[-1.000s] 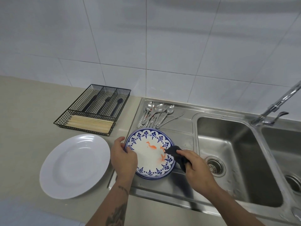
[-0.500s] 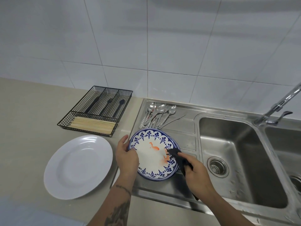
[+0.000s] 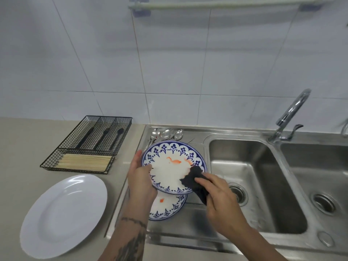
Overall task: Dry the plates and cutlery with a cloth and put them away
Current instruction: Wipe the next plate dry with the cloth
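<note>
My left hand (image 3: 140,178) grips the left rim of a blue-patterned plate (image 3: 169,170) with orange fish marks, lifted and tilted above the drainboard. My right hand (image 3: 216,193) holds a dark cloth (image 3: 194,178) and presses it on the plate's right side. A second blue-patterned plate (image 3: 167,208) lies flat on the drainboard underneath. Several metal spoons and forks (image 3: 165,133) lie at the back of the drainboard, partly hidden by the lifted plate. A large white plate (image 3: 64,215) rests on the counter to the left.
A black wire cutlery tray (image 3: 90,144) with dark utensils and wooden chopsticks stands on the beige counter at the back left. A double steel sink (image 3: 254,185) with a tap (image 3: 290,113) fills the right. A rail (image 3: 226,4) runs along the tiled wall above.
My left hand has lifted the top patterned plate off the drainboard, uncovering a second patterned plate below. My right hand with the cloth stayed on the plate's right side.
</note>
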The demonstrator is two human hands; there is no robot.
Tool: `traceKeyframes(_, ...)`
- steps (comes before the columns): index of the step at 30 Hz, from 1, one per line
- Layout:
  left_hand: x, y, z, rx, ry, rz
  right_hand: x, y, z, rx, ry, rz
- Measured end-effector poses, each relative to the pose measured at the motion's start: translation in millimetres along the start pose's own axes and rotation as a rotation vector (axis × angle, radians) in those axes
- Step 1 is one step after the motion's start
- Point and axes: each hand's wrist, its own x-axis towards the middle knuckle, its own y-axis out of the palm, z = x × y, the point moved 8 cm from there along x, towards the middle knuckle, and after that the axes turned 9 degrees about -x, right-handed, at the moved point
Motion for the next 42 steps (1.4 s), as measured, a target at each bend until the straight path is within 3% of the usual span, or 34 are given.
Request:
traceKeyframes(10,-58.6,109.5,69.5,0.421,0.378,0.099,-20.6,-32.9,-84.6,0.047,0.028,0.122)
traceKeyframes(21,-110.3,185.1,109.8,0.561,0.608,0.318,-25.8,-64.6,-142.7,0.169,0.139,0.097)
traceKeyframes(28,-126.0,207.2,115.1,0.778,0.824,0.436,-26.0,-74.5,-165.0,0.237,0.177,0.027)
traceKeyframes(42,-133.5,220.9,112.3,0.869,0.954,0.506,-16.7,-84.5,-177.8,0.286,0.212,-0.035)
